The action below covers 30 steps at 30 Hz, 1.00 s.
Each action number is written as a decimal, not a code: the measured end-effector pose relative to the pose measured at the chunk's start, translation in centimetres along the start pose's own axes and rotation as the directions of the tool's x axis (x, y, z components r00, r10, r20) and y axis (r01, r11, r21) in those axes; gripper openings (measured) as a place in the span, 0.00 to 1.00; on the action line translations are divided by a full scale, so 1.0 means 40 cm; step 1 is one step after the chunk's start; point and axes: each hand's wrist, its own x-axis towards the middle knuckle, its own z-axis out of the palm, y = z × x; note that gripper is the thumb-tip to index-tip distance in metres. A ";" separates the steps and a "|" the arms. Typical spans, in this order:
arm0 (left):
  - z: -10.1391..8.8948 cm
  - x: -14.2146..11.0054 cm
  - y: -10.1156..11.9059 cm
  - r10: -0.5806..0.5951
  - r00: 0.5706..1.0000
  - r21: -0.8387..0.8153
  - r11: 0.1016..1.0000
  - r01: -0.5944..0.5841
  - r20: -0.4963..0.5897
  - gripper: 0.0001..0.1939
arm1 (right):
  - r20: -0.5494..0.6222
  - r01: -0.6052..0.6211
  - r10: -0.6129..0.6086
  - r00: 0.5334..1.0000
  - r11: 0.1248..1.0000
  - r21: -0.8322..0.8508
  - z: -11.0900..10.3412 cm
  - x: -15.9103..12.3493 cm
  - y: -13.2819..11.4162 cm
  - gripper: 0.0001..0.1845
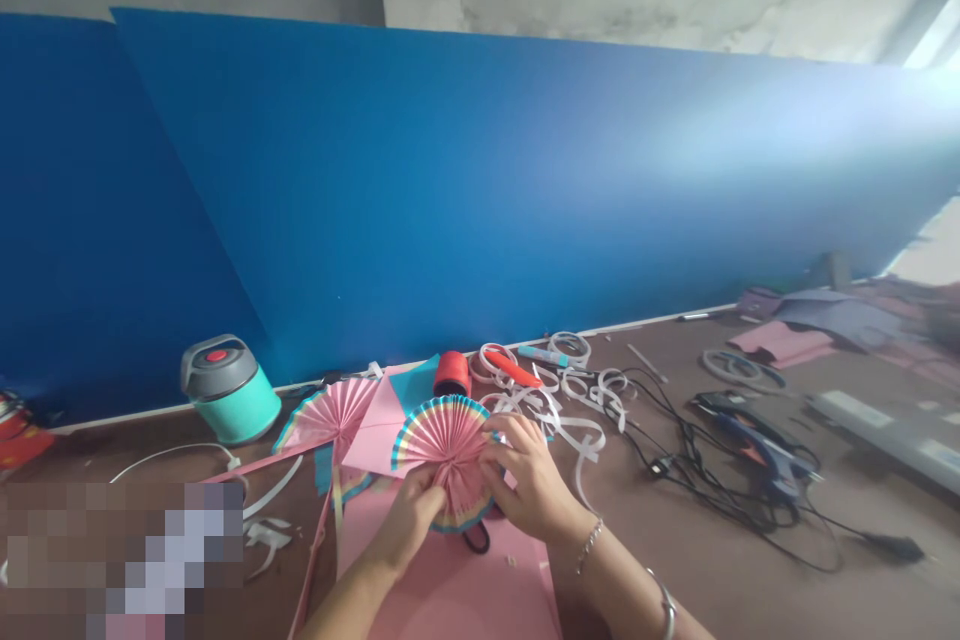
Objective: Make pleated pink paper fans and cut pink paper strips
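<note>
A pleated pink paper fan rosette with a blue and yellow striped edge is spread nearly into a full circle. My left hand grips its lower left side, thumb on the front. At its right edge, my right hand pinches the pleats between thumb and fingers. Behind on the left lies another pleated pink fan. Pink paper sheets lie beneath my hands, and a small black loop shows below the rosette.
A red roll and curled white strips lie beyond my hands. To the left stands a teal container with a grey lid. On the right are a glue gun, black cables and a power strip. A blue panel borders the table.
</note>
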 end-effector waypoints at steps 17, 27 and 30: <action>0.012 -0.010 0.016 0.006 0.993 0.077 0.997 -0.015 0.116 0.06 | -0.019 0.013 -0.014 1.000 0.998 -0.062 0.008 0.002 -0.010 0.06; 0.011 -0.004 0.010 0.012 0.997 0.026 1.000 -0.014 0.071 0.04 | -0.066 -0.022 0.020 0.998 0.999 -0.028 0.007 0.002 -0.007 0.06; 0.007 -0.006 0.016 0.030 1.000 -0.021 0.999 -0.030 -0.006 0.07 | -0.126 -0.047 0.048 0.991 0.999 0.009 0.005 0.002 0.004 0.08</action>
